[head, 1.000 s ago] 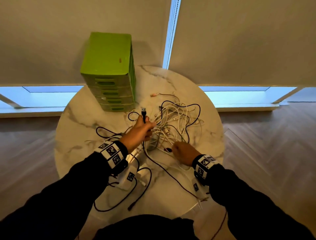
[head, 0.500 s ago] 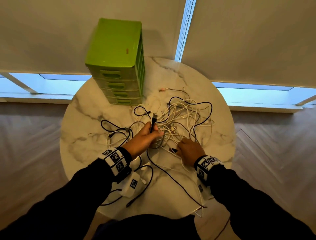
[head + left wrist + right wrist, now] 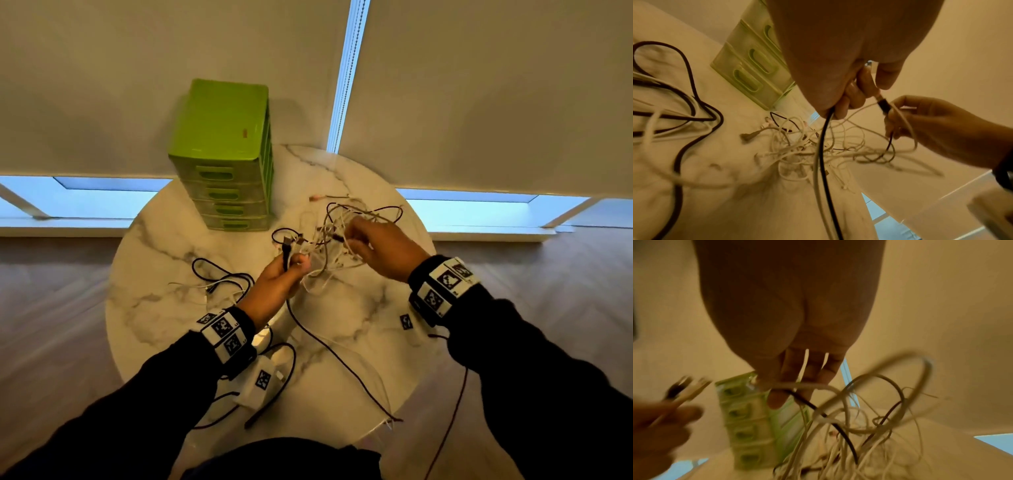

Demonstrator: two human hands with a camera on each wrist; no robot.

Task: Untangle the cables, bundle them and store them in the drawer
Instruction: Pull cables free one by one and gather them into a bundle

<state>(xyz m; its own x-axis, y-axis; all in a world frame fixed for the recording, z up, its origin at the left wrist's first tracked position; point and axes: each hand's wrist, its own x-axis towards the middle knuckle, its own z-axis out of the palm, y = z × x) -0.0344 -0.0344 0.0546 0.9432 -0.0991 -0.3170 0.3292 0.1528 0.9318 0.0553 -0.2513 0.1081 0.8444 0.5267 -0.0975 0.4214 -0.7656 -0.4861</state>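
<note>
A tangle of white and black cables [image 3: 337, 246] hangs between my two hands above the round marble table [image 3: 359, 308]. My left hand [image 3: 291, 270] grips a black cable [image 3: 824, 146] and a white one near their plug ends [image 3: 287, 244]. My right hand [image 3: 356, 238] pinches a bunch of white and black strands [image 3: 809, 387] and holds them up off the table. In the left wrist view the rest of the tangle [image 3: 801, 146] still lies on the tabletop. The green drawer unit [image 3: 224, 154] stands at the back left, all drawers closed.
A second heap of black and white cables [image 3: 219, 281] lies left of my left hand. A white charger block [image 3: 258, 383] with a black lead sits near the front edge. One black cable [image 3: 342, 359] trails off the front right rim. Window blinds close off the back.
My right hand rose from the tabletop and moved back and right, lifting part of the tangle. My left hand kept its hold on the black cable. The head view shifted.
</note>
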